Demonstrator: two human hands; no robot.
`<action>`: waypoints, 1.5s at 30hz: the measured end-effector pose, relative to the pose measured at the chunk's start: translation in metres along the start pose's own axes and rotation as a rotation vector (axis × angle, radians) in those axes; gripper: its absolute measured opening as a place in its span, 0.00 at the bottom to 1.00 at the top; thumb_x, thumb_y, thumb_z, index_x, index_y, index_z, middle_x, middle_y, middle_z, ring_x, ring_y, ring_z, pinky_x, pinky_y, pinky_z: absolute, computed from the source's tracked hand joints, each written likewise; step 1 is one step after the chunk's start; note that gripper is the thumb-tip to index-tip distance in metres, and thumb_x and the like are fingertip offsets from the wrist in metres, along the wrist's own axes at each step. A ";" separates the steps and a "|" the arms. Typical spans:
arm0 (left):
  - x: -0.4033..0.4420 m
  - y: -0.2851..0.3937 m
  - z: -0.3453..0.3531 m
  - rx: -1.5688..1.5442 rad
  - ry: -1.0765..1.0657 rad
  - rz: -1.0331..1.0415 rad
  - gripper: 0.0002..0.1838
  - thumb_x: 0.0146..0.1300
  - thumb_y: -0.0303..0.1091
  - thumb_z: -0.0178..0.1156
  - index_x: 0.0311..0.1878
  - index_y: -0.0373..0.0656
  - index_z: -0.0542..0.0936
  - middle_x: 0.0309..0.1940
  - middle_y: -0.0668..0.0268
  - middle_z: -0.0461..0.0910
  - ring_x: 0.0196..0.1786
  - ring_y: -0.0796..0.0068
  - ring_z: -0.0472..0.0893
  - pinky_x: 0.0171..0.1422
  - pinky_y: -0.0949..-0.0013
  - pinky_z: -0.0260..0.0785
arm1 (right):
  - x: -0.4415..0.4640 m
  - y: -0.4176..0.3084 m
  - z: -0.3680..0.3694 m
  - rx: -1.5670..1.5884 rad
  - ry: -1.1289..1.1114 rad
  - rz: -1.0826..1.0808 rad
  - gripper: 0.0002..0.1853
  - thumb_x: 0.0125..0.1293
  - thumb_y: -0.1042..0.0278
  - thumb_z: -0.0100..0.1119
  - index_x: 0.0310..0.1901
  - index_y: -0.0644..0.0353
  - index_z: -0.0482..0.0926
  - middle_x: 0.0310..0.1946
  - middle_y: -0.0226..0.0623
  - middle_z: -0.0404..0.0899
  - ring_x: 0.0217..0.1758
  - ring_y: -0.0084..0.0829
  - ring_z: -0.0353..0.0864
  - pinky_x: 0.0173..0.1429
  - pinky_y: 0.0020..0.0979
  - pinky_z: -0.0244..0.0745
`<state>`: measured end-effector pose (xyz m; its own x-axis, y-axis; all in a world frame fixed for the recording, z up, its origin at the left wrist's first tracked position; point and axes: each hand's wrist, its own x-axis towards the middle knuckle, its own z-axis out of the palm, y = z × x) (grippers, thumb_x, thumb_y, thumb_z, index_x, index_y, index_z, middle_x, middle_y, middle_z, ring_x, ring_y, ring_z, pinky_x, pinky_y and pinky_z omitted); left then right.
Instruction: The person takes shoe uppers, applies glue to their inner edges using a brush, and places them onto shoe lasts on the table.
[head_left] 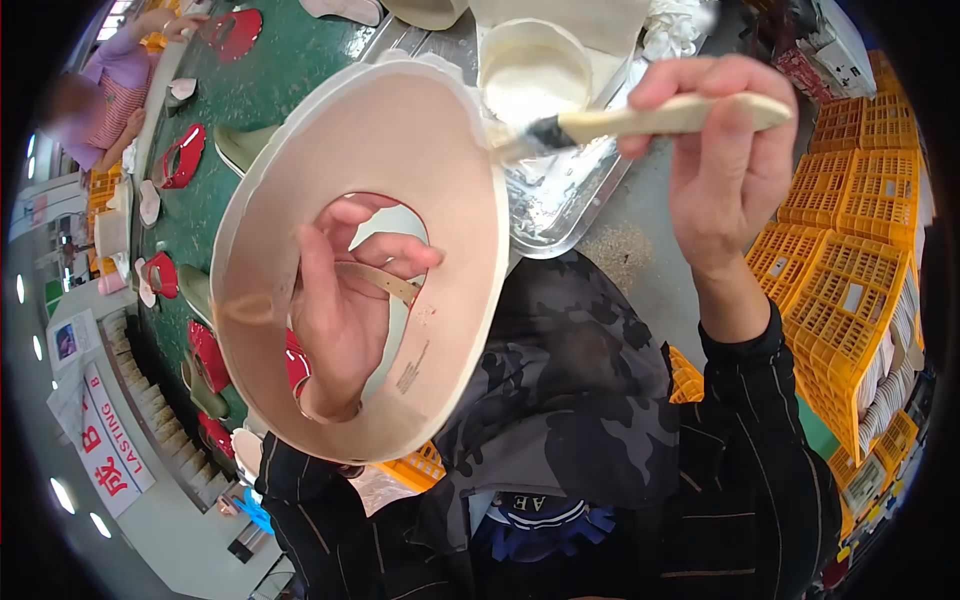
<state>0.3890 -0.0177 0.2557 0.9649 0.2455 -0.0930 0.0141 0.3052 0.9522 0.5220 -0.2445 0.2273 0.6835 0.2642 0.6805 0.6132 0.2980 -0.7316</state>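
Note:
My left hand [345, 335] reaches through the opening of a shoe upper [265, 270], fingers curled near its edge and a thin strap with holes. The upper is held up close to the camera, its pale pink lining facing me and a whitish rim around it. Between the thumb and fingers of my right hand [725, 165] is a brush [610, 122] with a light wooden handle and a dark band. Its bristles are at the upper's right rim and look blurred; whether they touch I cannot tell. Behind the brush stands a round white tub [535, 38] holding whitish liquid.
A metal tray [565, 230] lies beneath the tub. Red and green shoe uppers lie along the green conveyor belt [215, 105] at left, where a co-worker [110, 95] reaches towards a red upper [232, 35]. Stacked orange crates [835, 305] stand at right. Crumpled white material [675, 28] sits at the back.

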 end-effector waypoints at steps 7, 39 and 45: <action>-0.007 0.001 0.013 0.063 -0.201 0.124 0.36 0.67 0.62 0.30 0.59 0.37 0.64 0.55 0.54 0.68 0.40 0.59 0.81 0.44 0.64 0.71 | 0.025 -0.014 0.029 0.112 0.324 0.107 0.10 0.73 0.65 0.36 0.47 0.63 0.59 0.35 0.48 0.74 0.26 0.26 0.77 0.31 0.23 0.76; 0.053 0.005 -0.013 0.632 0.095 0.935 0.43 0.61 0.68 0.38 0.67 0.42 0.54 0.63 0.52 0.59 0.57 0.54 0.72 0.66 0.51 0.58 | 0.002 -0.020 0.069 0.122 -0.117 0.265 0.10 0.66 0.79 0.47 0.46 0.63 0.59 0.34 0.43 0.74 0.26 0.19 0.76 0.29 0.17 0.73; 0.064 0.010 -0.028 0.730 0.007 1.305 0.41 0.64 0.65 0.37 0.65 0.35 0.56 0.56 0.44 0.66 0.54 0.53 0.74 0.63 0.52 0.63 | 0.006 -0.035 0.075 0.410 -0.085 0.446 0.07 0.68 0.75 0.43 0.45 0.63 0.59 0.34 0.43 0.74 0.22 0.21 0.76 0.26 0.17 0.73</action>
<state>0.4440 0.0268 0.2511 0.4000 -0.0193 0.9163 -0.7077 -0.6418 0.2954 0.4749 -0.1844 0.2603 0.7949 0.5117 0.3260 0.0616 0.4664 -0.8824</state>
